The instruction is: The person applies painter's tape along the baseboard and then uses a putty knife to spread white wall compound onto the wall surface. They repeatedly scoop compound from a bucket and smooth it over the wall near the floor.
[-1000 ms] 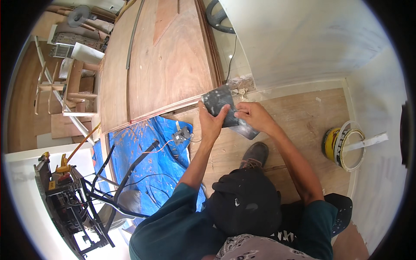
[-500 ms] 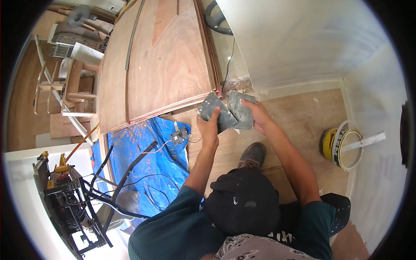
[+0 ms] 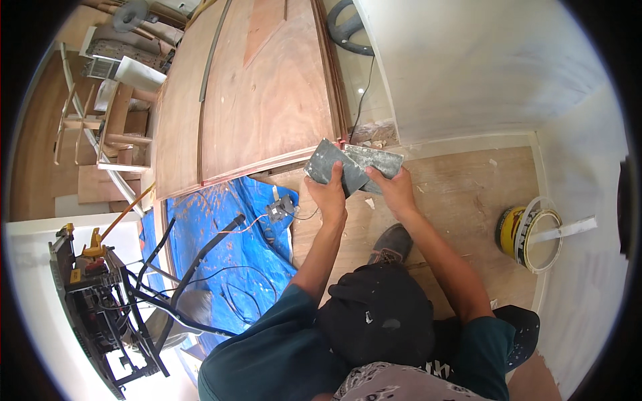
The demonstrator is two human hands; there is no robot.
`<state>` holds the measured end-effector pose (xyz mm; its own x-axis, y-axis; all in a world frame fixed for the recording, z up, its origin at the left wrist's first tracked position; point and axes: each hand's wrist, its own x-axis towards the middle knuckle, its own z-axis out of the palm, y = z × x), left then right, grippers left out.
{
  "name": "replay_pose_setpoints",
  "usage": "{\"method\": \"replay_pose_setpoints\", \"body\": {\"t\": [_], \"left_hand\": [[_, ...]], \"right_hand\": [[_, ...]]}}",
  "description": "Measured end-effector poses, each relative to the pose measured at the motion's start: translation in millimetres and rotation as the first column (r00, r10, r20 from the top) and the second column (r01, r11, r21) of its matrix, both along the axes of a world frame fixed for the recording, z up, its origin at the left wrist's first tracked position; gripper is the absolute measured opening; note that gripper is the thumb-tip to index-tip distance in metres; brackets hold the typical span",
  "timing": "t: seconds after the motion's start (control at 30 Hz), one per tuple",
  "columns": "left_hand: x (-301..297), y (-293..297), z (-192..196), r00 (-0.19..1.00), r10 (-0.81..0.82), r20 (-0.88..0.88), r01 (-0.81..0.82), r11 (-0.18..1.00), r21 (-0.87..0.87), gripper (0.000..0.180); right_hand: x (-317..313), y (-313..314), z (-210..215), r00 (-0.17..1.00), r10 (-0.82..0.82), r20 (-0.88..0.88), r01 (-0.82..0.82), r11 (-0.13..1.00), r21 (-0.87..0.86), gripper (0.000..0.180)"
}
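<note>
Two flat grey metal scraper blades [image 3: 353,167], overlapped, gripped in both hands.
Left hand [image 3: 329,194] and right hand [image 3: 396,190] pinch lower edges; blades look thin, stiff, light.

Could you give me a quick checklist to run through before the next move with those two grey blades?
1. Left hand grips its grey blade: ok.
2. Right hand grips the second grey blade: ok.
3. Blades overlap edge to edge between the hands: ok.
4. Blade faces clean: cannot tell; both look smeared grey.
5. Paint bucket with a stick across it stands upright by the white wall, apart from both hands: ok.
6. Floor around the dark shoe free of cables: not ok; wires lie on the blue tarp close by.
</note>
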<state>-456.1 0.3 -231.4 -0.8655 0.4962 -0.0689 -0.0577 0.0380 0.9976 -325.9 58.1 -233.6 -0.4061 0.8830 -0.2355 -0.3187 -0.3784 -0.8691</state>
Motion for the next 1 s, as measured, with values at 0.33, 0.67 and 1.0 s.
{"method": "replay_pose_setpoints", "body": {"t": [0.33,0.67,1.0], "left_hand": [[4,4,26,0.973,-0.121,-0.194,0.115,0.993,-0.042,0.051],[18,15,22,0.999,-0.036,0.029,0.033,0.993,0.11,0.045],[18,10,46,0.956,-0.201,-0.213,0.218,0.974,0.061,0.048]], "right_hand": [[12,8,-12,0.983,0.181,0.012,-0.18,0.964,0.198,0.033],[3,9,6,0.997,-0.001,-0.071,0.018,0.968,0.249,0.029],[19,19,6,0.966,0.252,-0.052,-0.229,0.935,0.272,0.031]]}}
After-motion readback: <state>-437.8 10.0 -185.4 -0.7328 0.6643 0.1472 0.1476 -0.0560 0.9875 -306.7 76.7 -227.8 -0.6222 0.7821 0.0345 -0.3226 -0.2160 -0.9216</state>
